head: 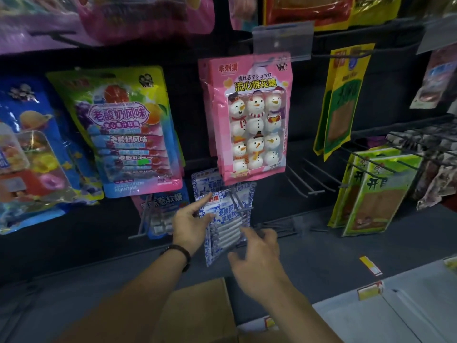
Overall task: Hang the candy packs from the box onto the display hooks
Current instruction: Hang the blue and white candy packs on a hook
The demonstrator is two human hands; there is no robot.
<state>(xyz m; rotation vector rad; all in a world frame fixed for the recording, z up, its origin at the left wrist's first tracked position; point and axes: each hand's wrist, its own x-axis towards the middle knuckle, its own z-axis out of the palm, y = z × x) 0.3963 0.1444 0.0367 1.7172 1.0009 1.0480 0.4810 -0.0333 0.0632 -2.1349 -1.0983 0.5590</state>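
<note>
Both hands are up at the blue-and-white candy pack (227, 219), hanging low on the rack just under the pink snowman pack (249, 120). The left hand (190, 225) has index finger and thumb stretched straight, pressing the pack's upper left corner. The right hand (257, 253) hovers by the lower right edge with fingers (237, 256) loosely spread, and it's too blurred to say if they touch. The dark wire hook (241, 203) pokes out through the pack's top. To do this well, slide the pack right back along the wire so it hangs square. It's a flat, glossy, crinkly film pouch with ridged white sticks inside, so go easy. The cardboard box (200, 310) waits below.
</note>
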